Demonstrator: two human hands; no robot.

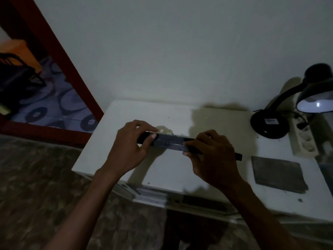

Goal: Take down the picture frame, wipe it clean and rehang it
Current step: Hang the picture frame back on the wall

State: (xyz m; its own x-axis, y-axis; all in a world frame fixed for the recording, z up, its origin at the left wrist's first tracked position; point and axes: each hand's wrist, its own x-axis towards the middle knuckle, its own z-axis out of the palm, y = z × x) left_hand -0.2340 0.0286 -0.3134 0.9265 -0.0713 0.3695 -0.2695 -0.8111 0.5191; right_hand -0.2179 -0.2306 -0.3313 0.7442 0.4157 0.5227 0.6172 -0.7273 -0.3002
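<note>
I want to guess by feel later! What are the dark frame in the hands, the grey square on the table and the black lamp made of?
Dark flat picture frame: glossy, perhaps glass in a plastic or painted rim; it glints.
Grey square cloth: soft matte fabric, judging by its fuzzy, uneven edges.
Black bendy-necked desk lamp: smooth, shiny metal or plastic; hard to tell.
Both the left hand and the right hand hold the frame.

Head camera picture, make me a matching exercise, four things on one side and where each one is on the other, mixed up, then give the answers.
Things:
1. picture frame
2. grey cloth
3. desk lamp
4. power strip

Places:
A. flat on the white table, right of the hands
B. back right corner of the table, shade lit
C. held edge-on between left hand and right hand
D. along the table's right edge, beside the lamp base

Pairs: 1-C, 2-A, 3-B, 4-D
</note>
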